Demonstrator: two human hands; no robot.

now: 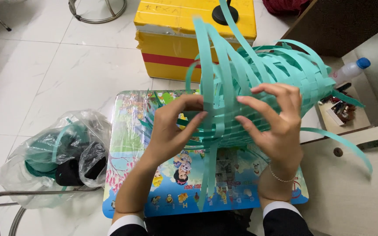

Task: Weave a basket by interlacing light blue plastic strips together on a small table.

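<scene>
Woven basket: a half-made basket of teal plastic strips lies on its side, held just above the desk, loose strip ends fanning upward and toward the near side.
Left hand: the left hand has its grip closed, thumb and forefinger pinching one teal strip at the basket's left side.
Right hand: the right hand presses spread fingers against the woven wall, grip open, bracelet at the wrist.
Desk: small, with a colourful cartoon top.
Left of desk: a clear plastic bag holding teal strip coils on the white floor.
Far side: a yellow box.
Far right: a bottle with a blue cap.
</scene>
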